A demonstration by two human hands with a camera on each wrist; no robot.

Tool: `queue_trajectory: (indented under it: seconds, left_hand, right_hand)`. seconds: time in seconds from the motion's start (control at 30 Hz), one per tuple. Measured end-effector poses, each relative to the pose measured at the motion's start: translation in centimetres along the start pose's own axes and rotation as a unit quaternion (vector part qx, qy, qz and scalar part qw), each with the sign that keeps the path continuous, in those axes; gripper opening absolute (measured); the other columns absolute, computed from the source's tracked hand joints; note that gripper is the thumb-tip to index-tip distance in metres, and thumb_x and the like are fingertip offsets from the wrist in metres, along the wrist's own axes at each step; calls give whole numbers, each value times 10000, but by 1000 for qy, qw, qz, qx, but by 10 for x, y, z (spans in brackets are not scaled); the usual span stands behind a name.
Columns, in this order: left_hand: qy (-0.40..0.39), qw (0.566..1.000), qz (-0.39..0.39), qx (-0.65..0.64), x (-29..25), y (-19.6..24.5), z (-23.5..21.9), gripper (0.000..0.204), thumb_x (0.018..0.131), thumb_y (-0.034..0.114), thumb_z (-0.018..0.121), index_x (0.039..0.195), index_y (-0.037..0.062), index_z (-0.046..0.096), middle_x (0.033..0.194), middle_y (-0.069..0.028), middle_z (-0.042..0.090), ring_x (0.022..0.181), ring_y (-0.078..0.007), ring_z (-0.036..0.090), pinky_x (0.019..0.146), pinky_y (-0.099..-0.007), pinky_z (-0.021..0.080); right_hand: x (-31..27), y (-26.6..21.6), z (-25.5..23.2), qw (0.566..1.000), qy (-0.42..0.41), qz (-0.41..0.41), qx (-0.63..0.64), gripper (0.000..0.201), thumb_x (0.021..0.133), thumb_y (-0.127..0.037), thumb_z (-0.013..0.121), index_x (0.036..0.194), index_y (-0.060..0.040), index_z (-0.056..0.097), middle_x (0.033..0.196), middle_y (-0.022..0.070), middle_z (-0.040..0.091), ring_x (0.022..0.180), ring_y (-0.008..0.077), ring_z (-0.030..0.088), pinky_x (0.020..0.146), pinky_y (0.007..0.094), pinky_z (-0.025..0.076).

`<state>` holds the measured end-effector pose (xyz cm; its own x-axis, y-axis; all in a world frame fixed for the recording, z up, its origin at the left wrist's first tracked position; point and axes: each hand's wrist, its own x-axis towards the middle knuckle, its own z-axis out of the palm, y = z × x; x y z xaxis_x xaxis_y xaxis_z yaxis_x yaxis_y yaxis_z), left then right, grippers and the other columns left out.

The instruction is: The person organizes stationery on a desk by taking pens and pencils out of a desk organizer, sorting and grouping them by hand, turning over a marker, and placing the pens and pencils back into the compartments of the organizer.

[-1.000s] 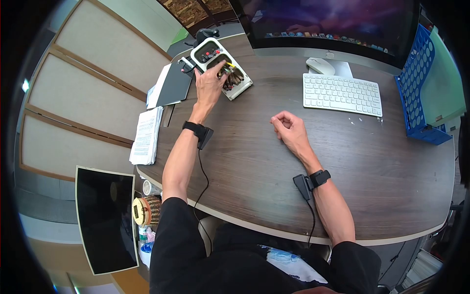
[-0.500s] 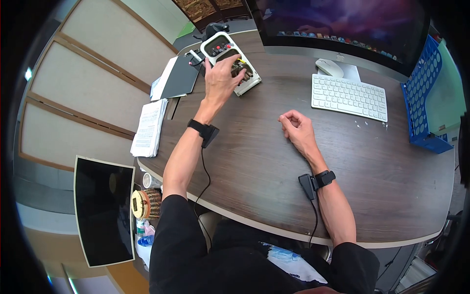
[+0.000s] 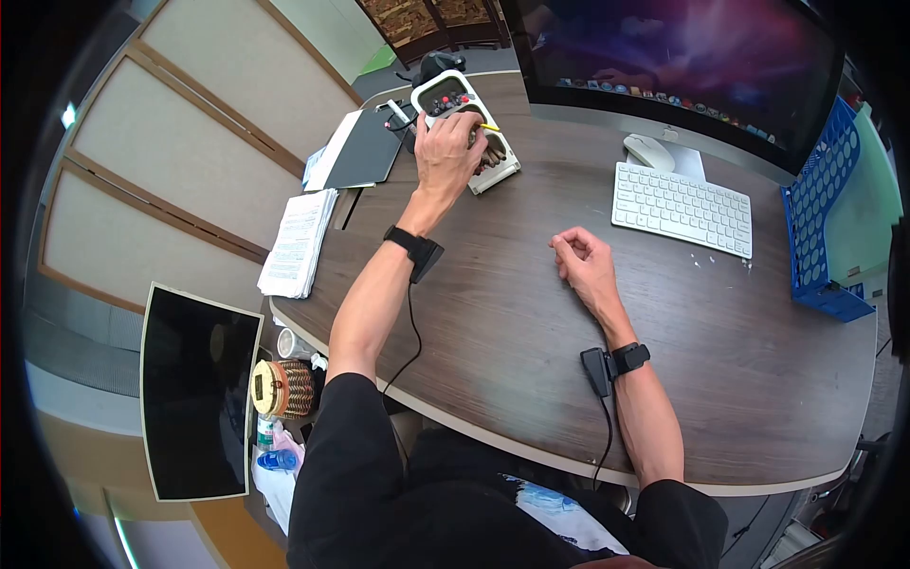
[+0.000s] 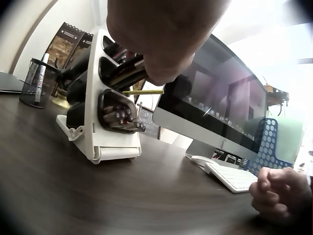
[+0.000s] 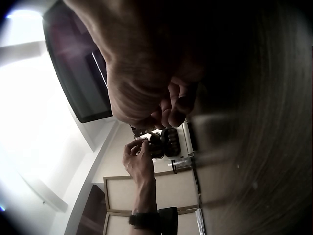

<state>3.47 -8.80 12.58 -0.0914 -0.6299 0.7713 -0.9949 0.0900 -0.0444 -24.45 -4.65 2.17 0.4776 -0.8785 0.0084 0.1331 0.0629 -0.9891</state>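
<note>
A white desk organizer (image 3: 499, 178) with dark compartments leans back at the far left of the desk in the head view. My left hand (image 3: 447, 156) is over its middle compartment, fingers bent down among the pens; the fingertips are hidden, and I cannot tell whether they grip a pen. A thin yellow stick (image 4: 144, 92) juts out beside the fingers. Several dark pens (image 4: 117, 116) fill the lowest compartment in the left wrist view. Red-tipped items (image 3: 455, 100) stand in the top one. My right hand (image 3: 588, 267) rests at the desk's middle, fingers loosely curled, nothing visible in it.
A white keyboard (image 3: 682, 209) and mouse (image 3: 649, 152) lie before a large monitor (image 3: 682, 76). At the right stands a blue file holder (image 3: 817, 218). Papers (image 3: 298, 242) and a dark folder (image 3: 365, 152) lie left. A mesh pen cup (image 4: 35, 83) stands behind the organizer.
My left hand lifted off the pens and spread its fingers, then came back over the middle compartment with fingers drawn closer together. The right hand stays nearly still while the head view shifts.
</note>
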Motion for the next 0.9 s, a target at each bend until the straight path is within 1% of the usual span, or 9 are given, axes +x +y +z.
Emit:
queue_trajectory:
  seconds: [0.23, 0.3, 0.4, 0.5, 0.53, 0.57, 0.63, 0.77, 0.9]
  left_hand:
    - [127, 989, 9, -79, 17, 10, -62, 175, 934, 119, 827, 1107, 118, 800, 1022, -42, 817, 923, -193, 765, 1069, -500, 547]
    - [148, 966, -122, -171, 21, 4, -78, 163, 971, 120, 816, 1133, 102, 806, 1025, -35, 816, 961, -137, 754, 936, -371, 598]
    - [185, 948, -155, -209, 33, -15, -86, 169, 992, 128, 810, 1158, 100, 808, 1025, -37, 812, 992, -99, 736, 817, -277, 585]
    - [180, 952, -151, -194, 38, -35, -80, 180, 992, 127, 814, 1171, 113, 813, 1036, -42, 813, 1000, -96, 739, 793, -273, 576]
    - [154, 959, -165, -169, 38, -42, -74, 197, 978, 208, 824, 1157, 128, 810, 1099, -75, 815, 1000, -207, 778, 842, -358, 609]
    - [156, 959, -165, -168, 37, -49, -67, 197, 978, 208, 824, 1157, 128, 810, 1099, -75, 815, 1000, -207, 778, 842, -358, 609]
    - [20, 992, -102, -76, 33, -59, -55, 240, 1003, 289, 791, 1178, 123, 803, 1147, -107, 807, 1088, -287, 760, 963, -414, 585]
    - [-15, 975, -147, -163, 27, -67, -34, 304, 1021, 347, 759, 1222, 121, 789, 1211, -130, 790, 1177, -343, 725, 1051, -435, 541]
    - [-23, 992, -43, -116, 19, -68, -26, 348, 1028, 317, 764, 1308, 110, 767, 1282, -152, 761, 1189, -324, 711, 1022, -416, 543]
  right_hand:
    - [0, -1, 0, 1000, 3, 6, -5, 215, 1056, -226, 708, 1001, -19, 723, 736, -42, 606, 646, 43, 533, 590, 234, 435]
    - [0, 0, 0, 1000, 2, 4, -5, 214, 1056, -225, 708, 1002, -19, 724, 735, -42, 606, 644, 43, 533, 590, 235, 435]
    - [-1, 0, 1, 1000, 1, 1, -3, 215, 1057, -225, 707, 1001, -19, 724, 732, -41, 604, 643, 45, 531, 589, 235, 436]
    - [-1, -2, -1, 1000, 2, -2, -5, 216, 1058, -226, 708, 998, -19, 723, 731, -39, 604, 642, 46, 530, 587, 233, 436]
    - [0, -1, -1, 1000, 3, -2, -5, 217, 1059, -227, 709, 998, -19, 722, 731, -38, 605, 642, 46, 532, 586, 232, 436]
    - [0, 1, 0, 1000, 3, -2, -4, 218, 1060, -228, 709, 998, -19, 721, 732, -37, 605, 643, 47, 533, 586, 231, 435]
    - [0, 2, 1, 1000, 2, -3, -3, 217, 1061, -228, 710, 1000, -20, 721, 733, -37, 608, 643, 47, 534, 586, 231, 436]
    - [-2, -3, -1, 1000, 5, 11, -3, 212, 1063, -228, 709, 1003, -25, 722, 739, -36, 615, 641, 45, 535, 585, 230, 436]
    - [-1, 0, -1, 1000, 1, -6, -7, 213, 1064, -232, 707, 1003, -29, 723, 738, -40, 612, 635, 44, 532, 583, 229, 434]
